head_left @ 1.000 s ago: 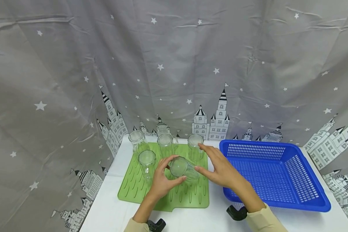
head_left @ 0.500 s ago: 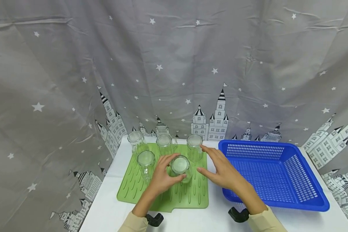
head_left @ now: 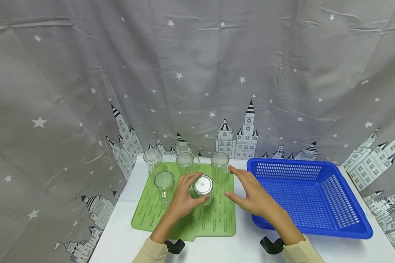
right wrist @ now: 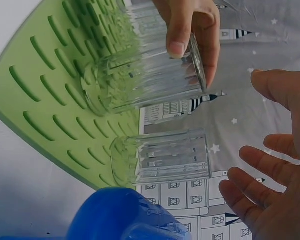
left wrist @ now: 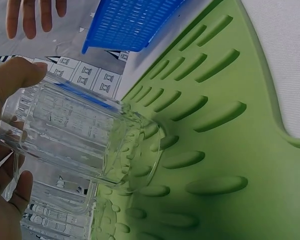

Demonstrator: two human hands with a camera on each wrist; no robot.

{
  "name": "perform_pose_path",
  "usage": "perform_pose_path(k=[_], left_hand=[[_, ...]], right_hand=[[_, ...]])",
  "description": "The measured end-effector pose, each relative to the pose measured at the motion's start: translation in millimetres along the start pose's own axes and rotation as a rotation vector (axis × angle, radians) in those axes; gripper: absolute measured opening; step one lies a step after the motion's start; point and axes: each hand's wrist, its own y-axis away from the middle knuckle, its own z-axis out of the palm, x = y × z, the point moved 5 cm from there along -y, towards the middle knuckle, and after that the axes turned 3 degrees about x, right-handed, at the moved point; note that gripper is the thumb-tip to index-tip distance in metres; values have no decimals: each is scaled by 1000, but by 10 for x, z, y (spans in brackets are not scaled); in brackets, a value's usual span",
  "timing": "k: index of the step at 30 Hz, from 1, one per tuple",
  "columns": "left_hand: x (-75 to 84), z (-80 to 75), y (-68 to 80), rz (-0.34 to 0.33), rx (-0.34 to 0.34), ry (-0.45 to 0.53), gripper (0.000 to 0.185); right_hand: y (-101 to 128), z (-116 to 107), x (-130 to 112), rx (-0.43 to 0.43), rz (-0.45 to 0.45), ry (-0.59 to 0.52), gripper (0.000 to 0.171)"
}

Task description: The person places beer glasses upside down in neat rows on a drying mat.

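On green mat (head_left: 187, 219), glass (head_left: 203, 189) upright, inverted

Drying mat (head_left: 158, 215) lay on the table (head_left: 125, 237), left of the basket (head_left: 349, 204), the 2 just beside each other. On the mat stood 5 glasses: 3 in a back row, namely back-left glass (head_left: 152, 160), back-middle glass (head_left: 185, 163) and back-right glass (head_left: 219, 166); front-left glass (head_left: 164, 185) stood before them. The front-middle glass (head_left: 203, 189) sat right of it, in the left hand (head_left: 182, 200). The right hand (head_left: 255, 195) hovered between that glass and the basket. A curtain (head_left: 197, 73) hung behind the table.
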Motion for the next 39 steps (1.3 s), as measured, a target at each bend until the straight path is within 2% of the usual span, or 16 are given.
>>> perform_pose_path(k=[17,25,30,37,39], left_hand=[[-31,41,31,-48,-16,2,87],[-10,21,62,-32,0,-14,87],[8,-29,89,-2,32,-45,85],[133,-142,143,107,76,-48,67],[184,-164,171,136,78,-79,63]], right_hand=[[26,21,-6,3,-12,6,85],[28,31,-19,-4,-2,0,84],[29,37,-13,-9,10,-4,84],[52,46,-6,-5,9,3,82],[66,45,5,-3,4,7,81]])
